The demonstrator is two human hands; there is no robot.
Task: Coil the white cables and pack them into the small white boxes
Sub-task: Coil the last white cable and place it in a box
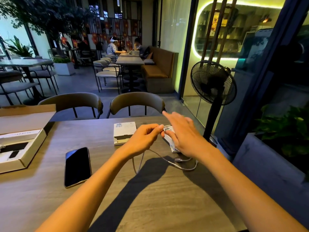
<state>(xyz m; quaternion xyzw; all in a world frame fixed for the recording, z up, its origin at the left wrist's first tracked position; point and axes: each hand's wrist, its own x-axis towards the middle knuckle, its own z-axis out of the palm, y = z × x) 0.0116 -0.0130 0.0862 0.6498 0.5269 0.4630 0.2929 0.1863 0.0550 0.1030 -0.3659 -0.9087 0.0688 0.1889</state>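
Wood-grain table [50, 190], matte grey-brown, long streaks running across it. Two small white boxes on it: one box [124, 133] of smooth card, squarish, a barcode label on top and its near flap hanging open; the second box [172, 144] lies just to its right, mostly hidden under the right hand, only a white edge and a corner showing. One white cable [167, 160], thin and round, slightly glossy, uncoiled: it drops from the left hand, sags in a narrow loop over the table, then runs right in a loose curve to a small plug lying near the second box. Left hand [143, 139] closed in a pinch, thumb and forefinger tips pressed on the cable's upper end, other fingers curled in. Right hand [182, 133] open and flat, fingers spread and stretched forward, blurred; it hovers over the second box and holds nothing I can see. One phone [77, 166], black glass, rounded corners, pale metal rim, face up to the left of the forearms. One shallow cardboard tray [25, 148] at the table's left edge, rough brown card with a white insert and dark slots. Two curved-back chairs [137, 102] across the table. One black standing fan [213, 82], wire-grilled, stands off the table's right side.
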